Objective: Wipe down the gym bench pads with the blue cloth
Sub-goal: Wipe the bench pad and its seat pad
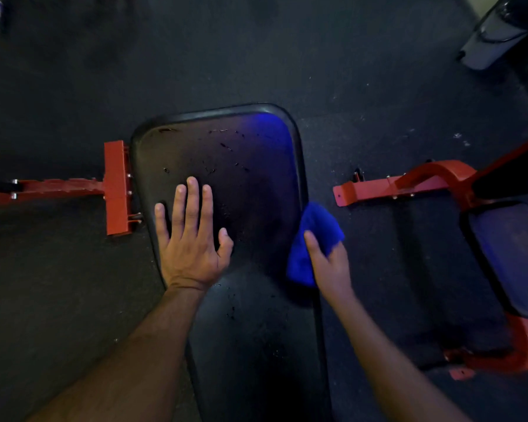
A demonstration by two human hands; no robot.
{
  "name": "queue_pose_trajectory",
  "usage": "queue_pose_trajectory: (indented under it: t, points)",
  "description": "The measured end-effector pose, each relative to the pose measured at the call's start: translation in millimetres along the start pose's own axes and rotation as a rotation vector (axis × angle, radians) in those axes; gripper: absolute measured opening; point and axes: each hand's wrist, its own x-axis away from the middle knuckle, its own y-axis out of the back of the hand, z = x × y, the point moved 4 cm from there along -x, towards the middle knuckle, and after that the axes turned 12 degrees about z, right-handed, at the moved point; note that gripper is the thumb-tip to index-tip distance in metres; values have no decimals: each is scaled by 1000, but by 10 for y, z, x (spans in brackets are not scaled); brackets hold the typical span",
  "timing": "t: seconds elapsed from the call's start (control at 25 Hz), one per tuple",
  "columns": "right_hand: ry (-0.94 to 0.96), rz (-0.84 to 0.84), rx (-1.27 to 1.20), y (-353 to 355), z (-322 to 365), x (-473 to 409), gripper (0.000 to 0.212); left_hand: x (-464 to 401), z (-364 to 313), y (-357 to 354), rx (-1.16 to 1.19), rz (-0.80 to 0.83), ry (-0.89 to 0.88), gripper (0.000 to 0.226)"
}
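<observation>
While your left hand (192, 236) lay flat on the black bench pad (250, 178), its fingers were straight and slightly spread, palm down, holding nothing. It rested on the left half of the pad, fingertips pointing away from you, the thumb angled out toward the pad's middle. Your right hand (328, 263) was at the pad's right edge, gripping the blue cloth (311, 239); the thumb lay across the top of the bunched fabric and the other fingers were hidden behind it. The cloth sat against the right side of the pad, partly over the edge and partly hanging beside it, above the dark floor (378, 102).

Small dark flecks or droplets were scattered over the pad's surface ahead of your left fingertips, and a few more showed on the nearer pad (256, 345), which ran down toward you between your forearms. A blue glow tinted the far right corner of the upper pad.

Just left of the pad, a red metal bracket (116, 187) stood upright against its edge, joined to a red frame bar (58, 187) running off to the left. On the right, well apart from the pad, another red frame piece (393, 185) lay on the floor and curved toward a second piece of equipment with a dark padded surface (509, 254). In the upper right corner a grey object (494, 38) was too dim to identify.
</observation>
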Motion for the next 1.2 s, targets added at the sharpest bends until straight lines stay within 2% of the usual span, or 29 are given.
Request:
queue_pose_trajectory:
  t: [0.04,0.12,0.24,0.28,0.36,0.48,0.56,0.64,0.72,0.8,0.84,0.92,1.08,1.2]
  points:
    - [13,20,71,16,-113,173,36,-3,0,-6,-1,2,-2,80]
    - [38,32,64,152,-100,80,14,-6,-1,5,5,0,-3,80]
    - [201,2,-31,441,683,-772,27,-15,-5,23,20,3,2,80]
    - [272,54,-11,459,1052,-1082,27,-20,-3,22,24,6,3,80]
    - [340,282,232,230,1684,-1552,22,-23,3,23,28,10,7,81]
    - [260,619,520,-208,2012,-1904,3,-11,0,46,37,11,4,81]
    - [232,755,642,-478,2174,-2072,19,-14,16,51,47,7,10,80]
    - [306,880,817,-930,2370,-2131,29,-15,11,58,45,4,11,78]
    - [411,1007,900,-1517,2534,-2046,29,-22,15,58,48,13,7,77]
    - [428,1095,953,-1989,2601,-1941,26,-11,24,63,52,19,4,76]
    - [428,1119,946,-2051,2590,-1939,24,-13,25,67,51,17,2,77]
    - [406,1097,868,-1720,2547,-2020,21,-18,21,61,53,11,2,77]
    - [236,939,675,-435,2216,-2192,36,-19,23,24,54,5,-6,79]
    - [195,857,630,-150,2101,-2222,42,-5,33,12,55,-3,-8,79]
